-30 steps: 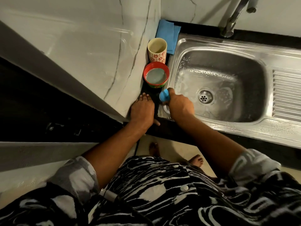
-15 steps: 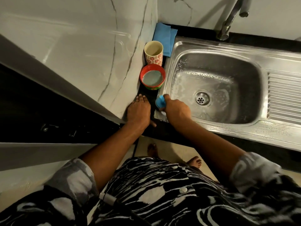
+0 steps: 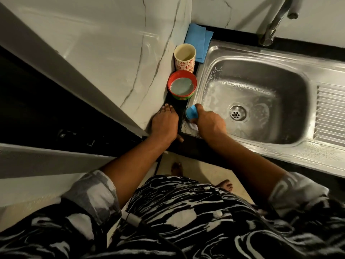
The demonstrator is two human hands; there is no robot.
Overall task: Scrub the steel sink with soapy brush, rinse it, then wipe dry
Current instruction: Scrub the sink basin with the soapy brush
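Right grip (image 3: 211, 125) curls round a blue brush (image 3: 192, 112) at the sink's (image 3: 270, 55) near-left rim; left grip (image 3: 164, 124) rests flat, empty. Brush likely light, slippery; hold its knob.

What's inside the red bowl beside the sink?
The red bowl holds a cloudy grey-blue liquid with a pale edge. It covers the bowl's bottom, so anything sunk in it cannot be seen.
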